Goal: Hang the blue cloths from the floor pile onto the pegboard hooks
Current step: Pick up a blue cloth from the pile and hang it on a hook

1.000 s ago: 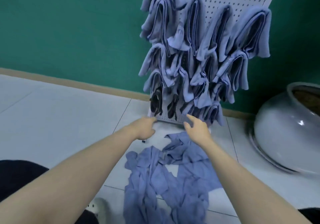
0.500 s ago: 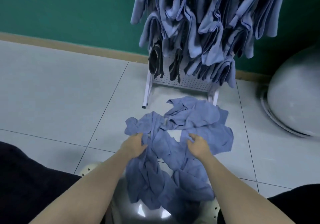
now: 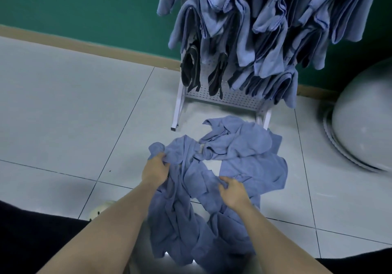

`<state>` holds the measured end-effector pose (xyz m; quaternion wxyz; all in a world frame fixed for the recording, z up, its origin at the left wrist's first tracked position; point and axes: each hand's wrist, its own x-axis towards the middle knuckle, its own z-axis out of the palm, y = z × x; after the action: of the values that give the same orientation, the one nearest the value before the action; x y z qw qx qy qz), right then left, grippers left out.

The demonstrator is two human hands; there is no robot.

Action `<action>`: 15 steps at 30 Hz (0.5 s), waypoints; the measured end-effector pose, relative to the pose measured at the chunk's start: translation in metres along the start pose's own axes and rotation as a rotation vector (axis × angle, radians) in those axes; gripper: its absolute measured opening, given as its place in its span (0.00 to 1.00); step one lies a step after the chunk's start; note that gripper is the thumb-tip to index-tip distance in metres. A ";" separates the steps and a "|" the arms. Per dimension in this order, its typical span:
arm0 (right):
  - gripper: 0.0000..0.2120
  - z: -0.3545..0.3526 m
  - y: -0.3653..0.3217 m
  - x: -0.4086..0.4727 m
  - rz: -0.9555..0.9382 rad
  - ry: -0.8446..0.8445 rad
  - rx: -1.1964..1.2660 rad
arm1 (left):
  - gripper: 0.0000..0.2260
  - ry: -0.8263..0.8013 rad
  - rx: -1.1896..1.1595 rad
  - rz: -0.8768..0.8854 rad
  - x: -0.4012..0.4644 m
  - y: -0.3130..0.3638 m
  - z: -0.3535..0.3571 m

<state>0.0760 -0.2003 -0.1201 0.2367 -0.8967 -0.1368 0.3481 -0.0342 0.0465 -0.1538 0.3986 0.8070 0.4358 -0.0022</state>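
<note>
While both hands are buried in the crumpled pile of soft blue cloths (image 3: pixel 214 191) on the pale tiled floor (image 3: pixel 63 108), the left hand (image 3: pixel 154 171) bunches a fold at the heap's left edge and the right hand (image 3: pixel 233 191) pinches fabric nearer the middle. Since the cloths lie twisted together, lifting could drag several up at once. Beyond, the white perforated metal pegboard (image 3: pixel 220 98) is crowded with hung blue cloths (image 3: pixel 265 40); a free hook looks hard to find, and a neighbour could be knocked off.

Dim cool light, edges warped
</note>
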 end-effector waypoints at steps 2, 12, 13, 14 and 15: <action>0.17 -0.001 0.000 0.002 0.008 0.007 0.005 | 0.10 -0.014 0.033 -0.016 0.005 -0.002 0.000; 0.21 -0.023 -0.054 0.003 -0.133 0.010 0.137 | 0.08 0.036 -0.224 0.195 0.004 0.062 -0.016; 0.24 -0.032 -0.065 0.001 -0.180 -0.002 0.174 | 0.08 0.052 -0.290 0.219 0.004 0.080 -0.023; 0.27 -0.044 -0.077 -0.001 -0.218 -0.007 0.232 | 0.07 0.057 -0.351 0.247 0.005 0.101 -0.032; 0.30 -0.057 -0.088 -0.003 -0.254 -0.001 0.300 | 0.06 0.059 -0.400 0.287 0.005 0.121 -0.042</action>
<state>0.1060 -0.1452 -0.0361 0.4095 -0.8267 -0.1958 0.3324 0.0396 0.0404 -0.0488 0.5338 0.7654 0.3197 0.1643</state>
